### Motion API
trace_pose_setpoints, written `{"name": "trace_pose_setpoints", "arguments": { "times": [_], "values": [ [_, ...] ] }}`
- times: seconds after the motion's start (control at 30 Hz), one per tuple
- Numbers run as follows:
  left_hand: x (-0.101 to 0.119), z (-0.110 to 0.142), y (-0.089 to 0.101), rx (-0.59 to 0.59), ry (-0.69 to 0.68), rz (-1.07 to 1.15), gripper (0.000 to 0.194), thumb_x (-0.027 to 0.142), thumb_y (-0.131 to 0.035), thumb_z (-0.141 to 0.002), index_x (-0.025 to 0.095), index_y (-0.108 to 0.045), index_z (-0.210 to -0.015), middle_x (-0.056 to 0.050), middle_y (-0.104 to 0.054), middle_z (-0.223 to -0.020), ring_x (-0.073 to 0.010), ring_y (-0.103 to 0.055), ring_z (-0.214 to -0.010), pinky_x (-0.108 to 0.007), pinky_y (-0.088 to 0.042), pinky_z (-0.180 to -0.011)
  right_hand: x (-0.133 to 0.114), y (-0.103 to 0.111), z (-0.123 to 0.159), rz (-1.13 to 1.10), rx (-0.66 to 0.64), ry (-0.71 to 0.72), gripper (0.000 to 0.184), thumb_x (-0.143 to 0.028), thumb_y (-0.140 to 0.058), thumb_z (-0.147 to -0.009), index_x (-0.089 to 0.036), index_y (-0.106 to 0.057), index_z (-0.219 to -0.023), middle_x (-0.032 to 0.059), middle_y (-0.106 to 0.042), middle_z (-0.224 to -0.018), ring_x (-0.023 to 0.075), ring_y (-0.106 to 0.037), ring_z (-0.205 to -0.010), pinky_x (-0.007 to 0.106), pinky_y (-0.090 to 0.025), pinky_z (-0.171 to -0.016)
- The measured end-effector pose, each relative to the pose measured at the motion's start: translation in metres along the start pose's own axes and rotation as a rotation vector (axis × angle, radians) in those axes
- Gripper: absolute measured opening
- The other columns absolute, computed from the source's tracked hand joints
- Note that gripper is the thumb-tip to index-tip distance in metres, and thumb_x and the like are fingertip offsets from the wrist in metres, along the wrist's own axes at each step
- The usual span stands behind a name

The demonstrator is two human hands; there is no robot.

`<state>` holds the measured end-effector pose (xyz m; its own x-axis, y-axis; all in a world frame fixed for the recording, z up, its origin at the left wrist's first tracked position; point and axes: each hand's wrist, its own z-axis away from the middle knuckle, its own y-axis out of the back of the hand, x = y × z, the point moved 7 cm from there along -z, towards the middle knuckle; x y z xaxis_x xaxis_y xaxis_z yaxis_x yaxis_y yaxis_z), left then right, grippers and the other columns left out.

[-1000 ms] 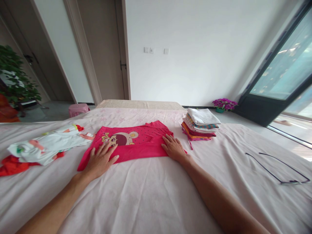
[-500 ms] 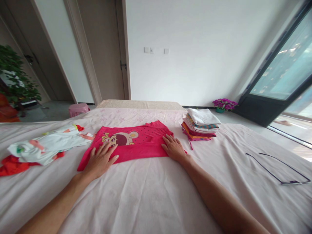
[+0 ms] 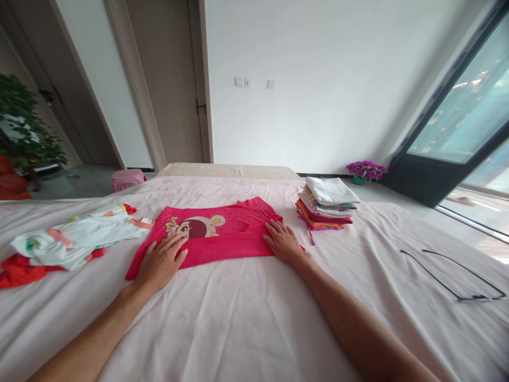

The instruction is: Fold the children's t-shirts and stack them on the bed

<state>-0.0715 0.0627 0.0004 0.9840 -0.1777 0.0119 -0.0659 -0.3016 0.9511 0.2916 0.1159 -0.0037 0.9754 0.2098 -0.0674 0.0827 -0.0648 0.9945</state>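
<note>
A bright pink T-shirt (image 3: 226, 249) with a cartoon print lies flat on the pale bedsheet (image 3: 222, 318), its near side folded over part of the picture. My left hand (image 3: 161, 260) rests on the shirt's lower left part, fingers stretched out and palm down. On the right end of the shirt, by the sleeve, my right hand (image 3: 283, 241) lies flat with its fingers spread. Neither hand grips the fabric. Just beyond my right hand stands a stack of folded clothes (image 3: 328, 204), white on top.
Rumpled white and red clothes (image 3: 71, 239) lie at the left. A pair of glasses (image 3: 457, 276) rests on the sheet at the right. Past the bed are a pink stool (image 3: 128, 180), purple flowers (image 3: 366, 170) in a green pot and a leafy plant (image 3: 27, 127).
My left hand has shifted slightly to the left over the shirt, its fingers a little closer together. The right hand and the shirt look almost the same.
</note>
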Motion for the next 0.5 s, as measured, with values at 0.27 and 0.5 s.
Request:
{"name": "trace_pose_setpoints", "arguments": {
  "times": [0.27,0.5],
  "values": [
    [-0.010,0.005,0.008,0.087,0.162,-0.061,0.044,0.034,-0.034,-0.095,0.022,-0.063,-0.126,-0.012,-0.062,-0.136,-0.0339,-0.051,-0.130,-0.067,-0.026,-0.107,0.000,0.000,-0.001,-0.010,0.008,0.005,0.060,-0.053,-0.028,-0.101,-0.025,-0.032,-0.155,0.0065,-0.026,-0.162,0.0250,-0.022,-0.148,0.045,-0.017,-0.118],
    [-0.012,0.005,0.007,0.078,0.179,-0.053,0.045,0.036,-0.034,-0.095,0.023,-0.063,-0.126,-0.011,-0.061,-0.137,-0.0299,-0.053,-0.128,-0.054,-0.040,-0.103,0.001,-0.001,-0.001,-0.008,0.018,0.009,0.060,-0.053,-0.029,-0.101,-0.025,-0.033,-0.154,0.0070,-0.027,-0.162,0.0249,-0.023,-0.148,0.045,-0.018,-0.118]
  ]
}}
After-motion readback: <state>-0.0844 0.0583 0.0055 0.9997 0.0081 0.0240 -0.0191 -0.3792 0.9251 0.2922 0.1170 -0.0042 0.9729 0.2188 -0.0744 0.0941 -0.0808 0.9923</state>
